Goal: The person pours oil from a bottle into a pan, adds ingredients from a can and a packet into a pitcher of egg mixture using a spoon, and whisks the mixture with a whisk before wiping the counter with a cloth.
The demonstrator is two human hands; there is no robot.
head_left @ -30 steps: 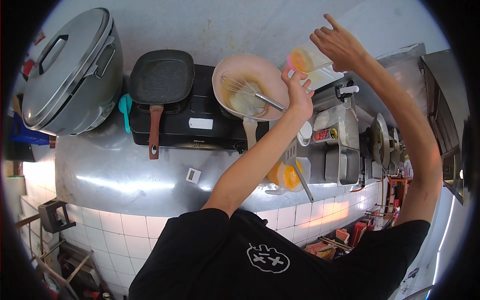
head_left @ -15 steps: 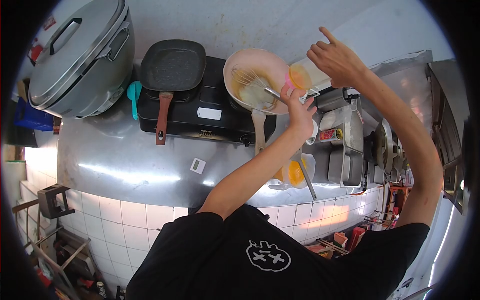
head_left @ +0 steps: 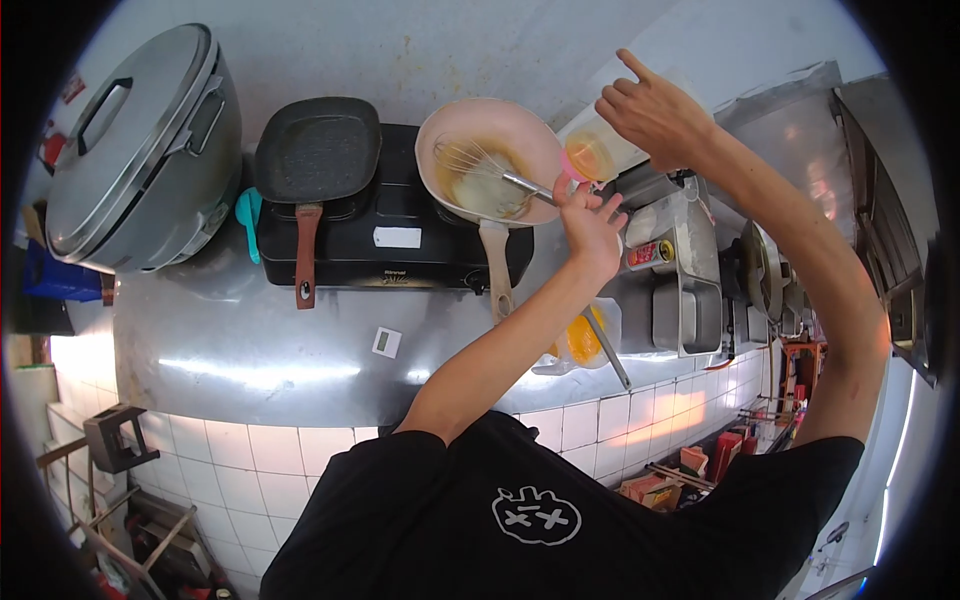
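Observation:
A pale pink pan (head_left: 540,125) holds whitish and brownish stuff with a metal whisk (head_left: 465,158) lying in it. The whisk's handle crosses the pan's right rim and meets my left hand (head_left: 592,235) at the thumb. That palm is turned up and its other fingers stand loosely apart. A small yellowish cup with a pink rim (head_left: 590,158) is just above those fingers, close to the pan. To the upper right, my right hand (head_left: 655,122) has its index finger stretched out and the rest curled. Its palm side is hidden.
A black stove (head_left: 350,265) carries the pink pan and a dark square pan (head_left: 318,150). A large steel pot (head_left: 150,150) stands left, near a teal scoop (head_left: 250,220). A small white timer (head_left: 386,342), a bowl with yellow contents (head_left: 584,340) and steel containers (head_left: 685,315) are on the counter.
The view has shifted, so the stove and pans sit further left in it. The pink-rimmed cup and both hands keep nearly the same places beside the pan. The whisk stays in the pan.

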